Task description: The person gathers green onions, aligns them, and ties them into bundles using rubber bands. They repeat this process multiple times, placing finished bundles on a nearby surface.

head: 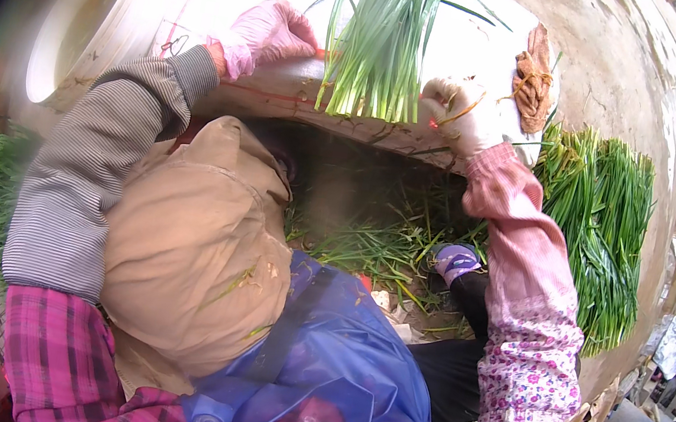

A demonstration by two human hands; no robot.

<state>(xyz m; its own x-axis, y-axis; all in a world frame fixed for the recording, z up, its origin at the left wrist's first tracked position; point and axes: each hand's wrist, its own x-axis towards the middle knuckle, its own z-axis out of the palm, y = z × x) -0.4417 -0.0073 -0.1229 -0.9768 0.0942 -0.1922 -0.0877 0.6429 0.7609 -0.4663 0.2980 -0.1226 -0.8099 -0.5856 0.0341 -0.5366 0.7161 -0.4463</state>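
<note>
A bundle of green leafy stalks, apparently garlic chives (378, 53), lies on a white woven sack (487, 43) with its pale cut ends towards me. On its left side my left hand (269, 37), in a pink glove, pinches a red strip (323, 53) that runs to the leaves. Close by the right side of the stalks is my right hand (464, 115), in a white glove, its fingers curled. A bright red bit shows at those fingertips, seemingly the strip's other end; the part between is hidden by the bundle. A yellowed blade clings to this glove.
A white plastic bucket (100, 25) stands at the left. At the sack's right edge lies a brown crumpled glove or cloth (533, 80). More green bundles (596, 236) rest on the floor at the right. Loose leaves (371, 249) litter the ground by my foot (456, 261).
</note>
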